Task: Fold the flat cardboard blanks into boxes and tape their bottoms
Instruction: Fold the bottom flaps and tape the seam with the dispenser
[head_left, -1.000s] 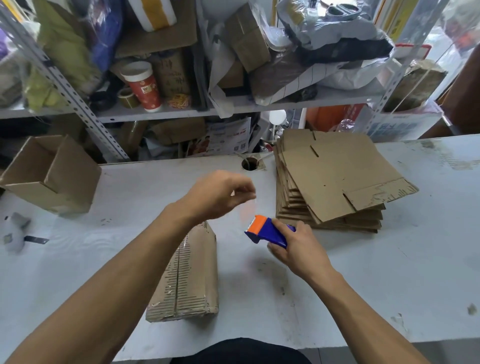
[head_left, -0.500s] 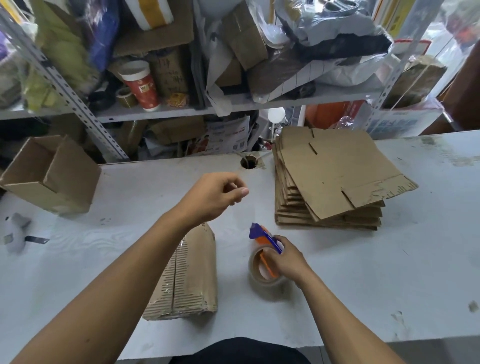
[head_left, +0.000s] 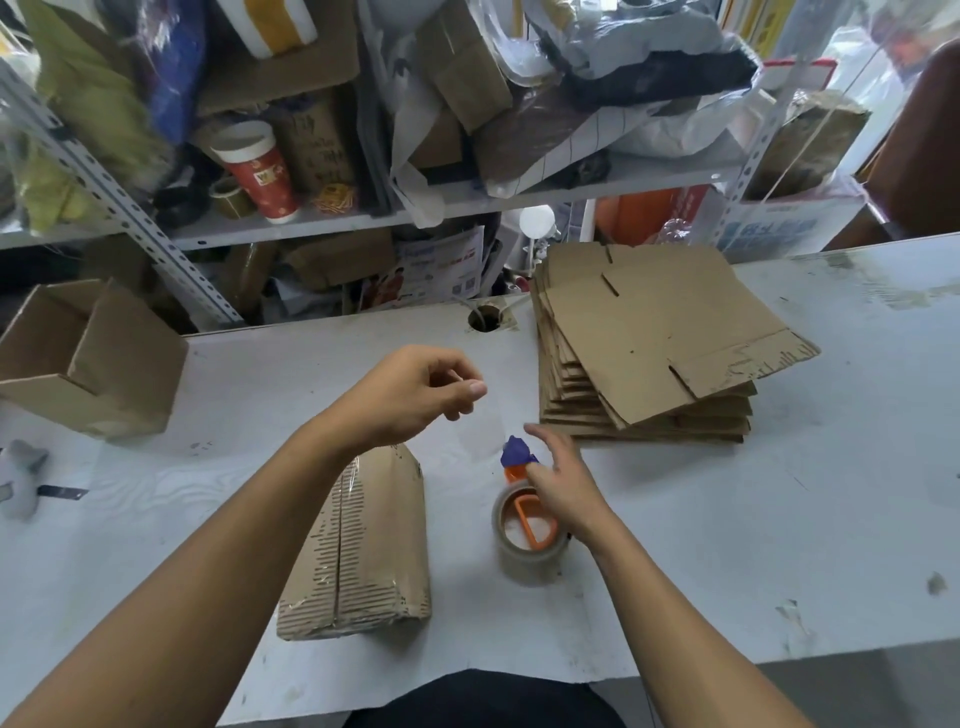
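A folded cardboard box (head_left: 363, 540) stands bottom-up on the white table (head_left: 727, 545), clear tape along its seam, partly under my left forearm. My left hand (head_left: 415, 395) hovers above the box's far end and pinches a short strip of clear tape that hangs toward the right. The tape dispenser (head_left: 524, 525), a clear roll with an orange and blue handle, stands on the table to the right of the box. My right hand (head_left: 558, 483) is just over it, fingers spread and loose, gripping nothing. A stack of flat cardboard blanks (head_left: 649, 353) lies at the back right.
An open folded box (head_left: 88, 358) lies on its side at the table's left edge. A grey crumpled scrap (head_left: 21, 478) sits further left. A cable hole (head_left: 484, 318) is at the table's back. Cluttered metal shelves (head_left: 363, 218) rise behind the table.
My right hand lowered the tape dispenser onto the table and let go of it, fingers now spread. My left hand stays raised, still pinching the tape strip.
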